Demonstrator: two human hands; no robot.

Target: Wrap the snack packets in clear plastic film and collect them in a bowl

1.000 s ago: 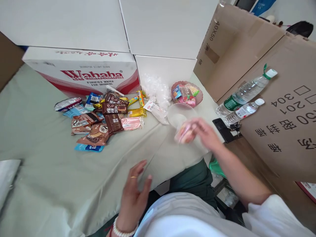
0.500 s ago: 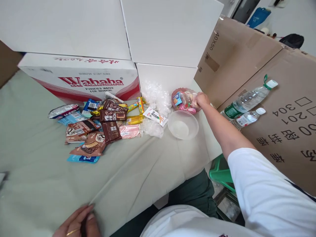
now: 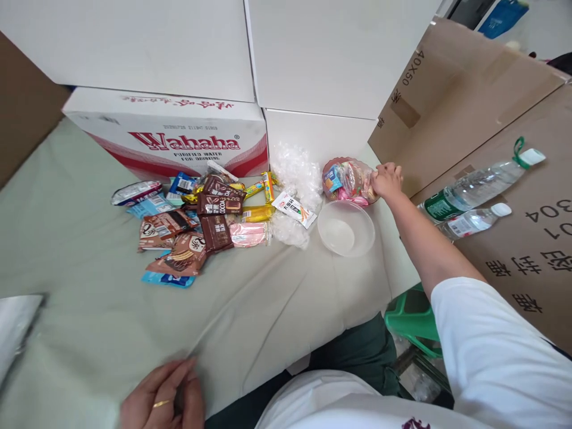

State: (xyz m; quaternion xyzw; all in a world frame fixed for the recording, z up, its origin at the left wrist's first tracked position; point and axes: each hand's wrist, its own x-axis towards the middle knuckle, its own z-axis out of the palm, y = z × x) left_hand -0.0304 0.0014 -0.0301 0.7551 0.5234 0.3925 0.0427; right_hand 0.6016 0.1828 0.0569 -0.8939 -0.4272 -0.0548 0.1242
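Note:
My right hand [image 3: 386, 180] reaches far out to a pink bowl [image 3: 331, 166] full of wrapped snacks, its fingers curled against the bowl's right rim. Just in front of that bowl stands a clear plastic bowl [image 3: 346, 230] with nothing in it. A pile of snack packets [image 3: 196, 221], brown, blue, yellow and pink, lies on the pale green cloth [image 3: 250, 310] to the left. My left hand [image 3: 163, 400], with a ring, rests at the near edge of the cloth, fingers bent together with nothing showing in them.
A Wahaha carton [image 3: 175, 140] and white boxes [image 3: 330, 53] wall off the back. Crumpled clear wrap [image 3: 295, 171] lies between pile and bowls. Brown cardboard boxes [image 3: 451, 89] carry two water bottles [image 3: 473, 186] on the right. A green stool [image 3: 409, 316] stands below the table edge.
My right hand, holding a pink packet near the clear bowl a second ago, reached to the pink bowl and is now at its rim. My left hand dropped to the cloth's near edge.

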